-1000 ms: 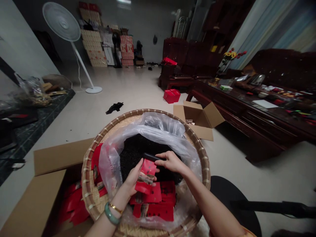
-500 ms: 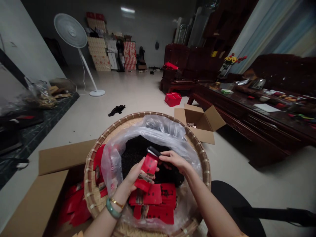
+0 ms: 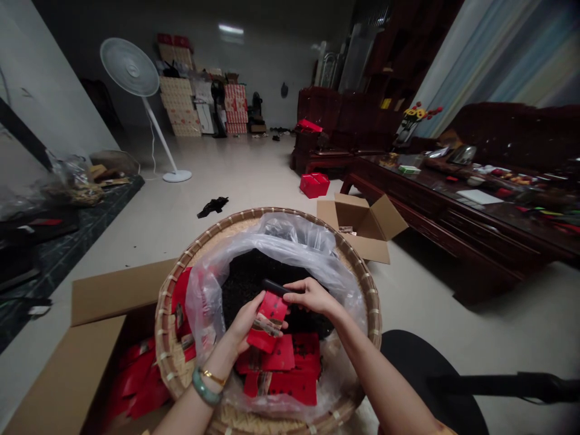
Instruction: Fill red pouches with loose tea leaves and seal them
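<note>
My left hand (image 3: 247,323) holds a red printed packet (image 3: 268,323) upright, its fingers wrapped behind it. My right hand (image 3: 309,297) grips a small black handheld tool (image 3: 274,287) that lies across the packet's top edge; what kind of tool I cannot tell. Below both hands, a clear plastic bag (image 3: 202,290) stands open, with dark loose leaves (image 3: 254,263) inside. Several more red packets (image 3: 290,386) lie on the near side of the bag. The bag rests in a round woven bamboo basket (image 3: 372,290), where further red packets (image 3: 181,302) sit at the left rim.
A cardboard box (image 3: 97,293) with red packets stands at the left; another open box (image 3: 385,223) is beyond the basket's right. A black round stool or base (image 3: 421,374) is at the right. Farther back are a white fan (image 3: 176,176) and a dark wooden table (image 3: 435,211).
The black tool has turned down onto the packet's top edge, where a pale strip showed under it before. Both hands stay in nearly the same place; the view has tilted slightly.
</note>
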Tool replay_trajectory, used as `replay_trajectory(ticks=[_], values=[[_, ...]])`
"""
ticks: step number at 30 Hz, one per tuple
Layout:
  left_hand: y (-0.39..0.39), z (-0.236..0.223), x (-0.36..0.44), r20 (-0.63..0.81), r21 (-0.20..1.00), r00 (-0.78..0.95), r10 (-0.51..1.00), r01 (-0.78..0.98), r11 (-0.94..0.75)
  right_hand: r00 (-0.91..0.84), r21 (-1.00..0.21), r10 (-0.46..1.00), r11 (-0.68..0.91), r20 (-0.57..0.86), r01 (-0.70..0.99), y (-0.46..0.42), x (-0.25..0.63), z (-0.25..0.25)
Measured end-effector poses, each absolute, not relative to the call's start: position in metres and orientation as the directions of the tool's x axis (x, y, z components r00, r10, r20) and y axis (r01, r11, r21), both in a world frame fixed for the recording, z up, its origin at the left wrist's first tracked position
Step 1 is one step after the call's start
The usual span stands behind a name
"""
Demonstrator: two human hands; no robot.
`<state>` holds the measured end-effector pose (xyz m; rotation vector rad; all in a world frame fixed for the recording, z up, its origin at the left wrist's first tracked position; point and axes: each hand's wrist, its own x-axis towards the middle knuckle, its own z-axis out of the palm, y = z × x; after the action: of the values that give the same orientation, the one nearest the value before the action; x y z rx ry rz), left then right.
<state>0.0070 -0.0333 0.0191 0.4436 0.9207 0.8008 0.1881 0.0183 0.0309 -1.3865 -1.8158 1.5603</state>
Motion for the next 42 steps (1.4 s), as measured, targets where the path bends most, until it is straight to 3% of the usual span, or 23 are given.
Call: replay_trajectory(ticks=[4,11,16,21,26,38,42], values=[[-0.029,0.022,-0.001,-0.427,0.643,0.374,0.823,-0.515,0.567,-0.433,-0.891,0.858,-0.058,-0.275,0.451,0.017,0.188,0.030],[-0.030,0.018,0.001,-0.452,0.759,0.382,0.806,-0.310,0.573,-0.435,-0.897,0.890,0.073,-0.139,0.436,0.014,0.182,0.027],[-0.032,0.015,0.002,-0.517,0.743,0.314,0.797,-0.299,0.599,-0.456,-0.915,0.857,-0.044,-0.241,0.400,0.018,0.185,0.025],[-0.031,0.017,0.001,-0.511,0.729,0.306,0.803,-0.340,0.594,-0.552,-0.970,0.807,-0.103,-0.211,0.220,0.022,0.192,0.025],[-0.028,0.015,0.001,-0.512,0.726,0.341,0.789,-0.318,0.609,-0.465,-0.938,0.847,-0.103,-0.258,0.332,0.021,0.184,0.023],[-0.026,0.010,-0.001,-0.472,0.799,0.279,0.837,-0.267,0.539,-0.437,-0.938,0.876,-0.046,-0.203,0.344,0.017,0.186,0.023],[-0.024,0.013,-0.005,-0.419,0.823,0.193,0.887,-0.333,0.461,-0.313,-0.824,0.938,0.058,-0.147,0.564,0.005,0.209,0.014]])
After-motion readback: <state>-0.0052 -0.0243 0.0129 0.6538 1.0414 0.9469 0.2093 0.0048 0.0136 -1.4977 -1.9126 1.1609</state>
